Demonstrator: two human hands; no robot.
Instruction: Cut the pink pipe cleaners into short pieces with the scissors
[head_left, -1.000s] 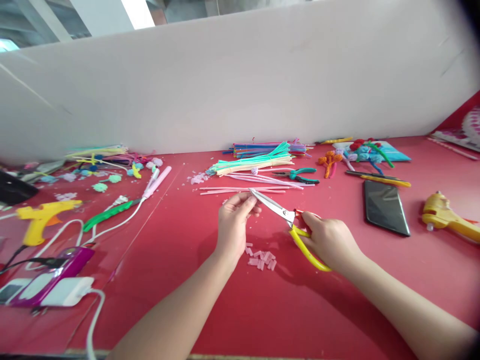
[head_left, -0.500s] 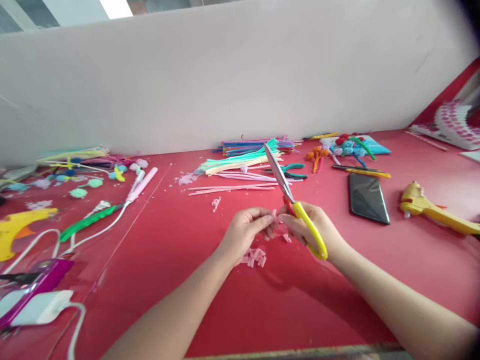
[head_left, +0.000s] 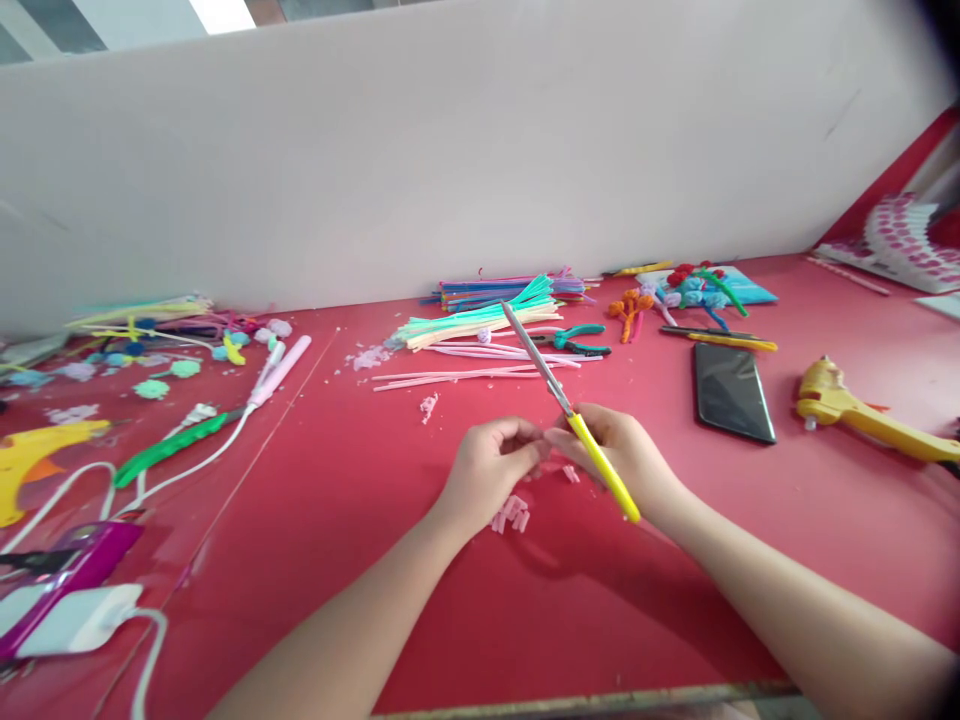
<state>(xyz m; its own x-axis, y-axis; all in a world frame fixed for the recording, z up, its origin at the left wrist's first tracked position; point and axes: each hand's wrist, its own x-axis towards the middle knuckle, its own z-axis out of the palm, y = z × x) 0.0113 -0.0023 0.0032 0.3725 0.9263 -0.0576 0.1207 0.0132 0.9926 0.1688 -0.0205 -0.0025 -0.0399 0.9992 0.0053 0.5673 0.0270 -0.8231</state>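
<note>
My left hand [head_left: 491, 462] is closed in a pinch, its fingertips meeting those of my right hand [head_left: 630, 455]. Half a second ago a short pink pipe cleaner piece showed at these fingertips; the fingers cover it now. Scissors [head_left: 604, 468] with yellow handles rest in my right hand, blades pointing up and away to the left. Below my left hand lies a small heap of cut pink pipe cleaner pieces [head_left: 513, 514]. A few more pink bits [head_left: 571, 473] are under my right hand. Beyond the hands lie long pink pipe cleaners [head_left: 465, 377].
Pliers [head_left: 574, 340] and pipe cleaner bundles [head_left: 480, 320] lie at the back. On the right are a phone [head_left: 733, 392] and a yellow glue gun [head_left: 847, 405]. A pink-handled tool [head_left: 281, 372], a green tool [head_left: 176, 447] and white cables [head_left: 199, 482] occupy the left.
My fingertips have come together, covering the pink piece between them. The scissors have turned, their blades tipping further left. The whole view has shifted slightly.
</note>
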